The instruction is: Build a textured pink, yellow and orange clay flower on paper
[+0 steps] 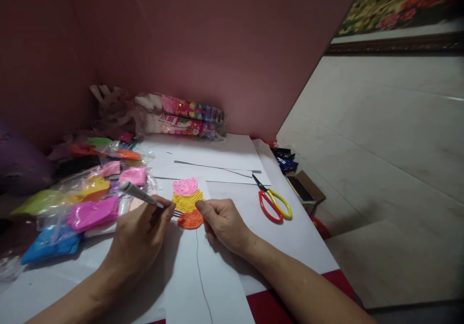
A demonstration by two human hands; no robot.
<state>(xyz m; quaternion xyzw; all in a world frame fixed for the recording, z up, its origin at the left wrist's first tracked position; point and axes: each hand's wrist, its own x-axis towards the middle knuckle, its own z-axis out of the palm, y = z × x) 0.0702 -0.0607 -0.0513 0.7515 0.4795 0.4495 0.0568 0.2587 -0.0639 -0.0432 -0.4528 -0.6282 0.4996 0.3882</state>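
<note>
My left hand (147, 227) is closed round a grey-white handled tool (137, 191); its thin prongs touch the orange and yellow clay. The clay piece has a pink top (185, 186), a yellow middle (186, 200) and an orange bottom (191, 220), all with grooved, ridged surfaces. It lies on a white paper strip (192, 275) with a curving dark line running down from the clay. My right hand (223, 220) has thumb and fingers pressed together at the right edge of the clay; whether anything is between them is hidden.
Bagged coloured clay, including magenta (93, 213) and blue (52, 243) packs, covers the left side. Wrapped clay packages (181, 116) lie at the back. Scissors (273, 203) with red and yellow handles lie at right, beside cut white paper (203, 145). A small box (308, 189) stands beyond the table edge.
</note>
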